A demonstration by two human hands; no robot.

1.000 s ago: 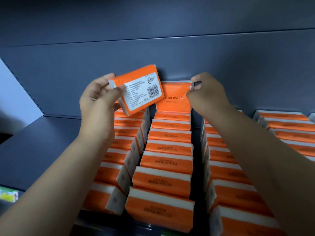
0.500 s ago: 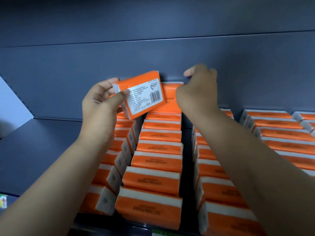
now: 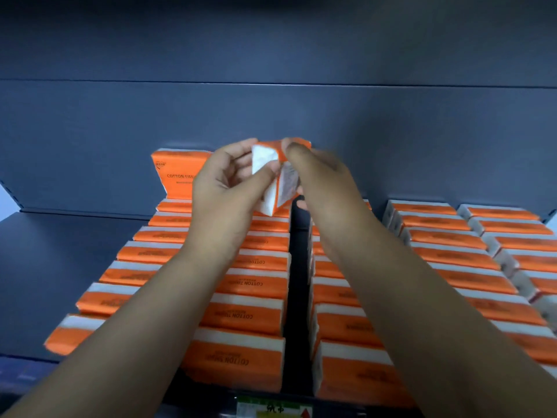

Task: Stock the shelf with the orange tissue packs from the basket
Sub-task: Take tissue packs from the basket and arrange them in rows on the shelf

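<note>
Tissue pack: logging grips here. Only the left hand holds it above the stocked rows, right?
No. The head view shows both the left hand and the right hand holding the tissue pack above the stocked rows.

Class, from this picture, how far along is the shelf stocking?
Done: several rows of packs already stand on the shelf. In hand: left hand and right hand together hold one tissue pack over the back of the rows. Left: setting it down; the basket is out of view, so what remains cannot be told.

Single head view, angled forward-down, close over shelf [image 3: 75,267], facing back panel [image 3: 391,140].
</note>
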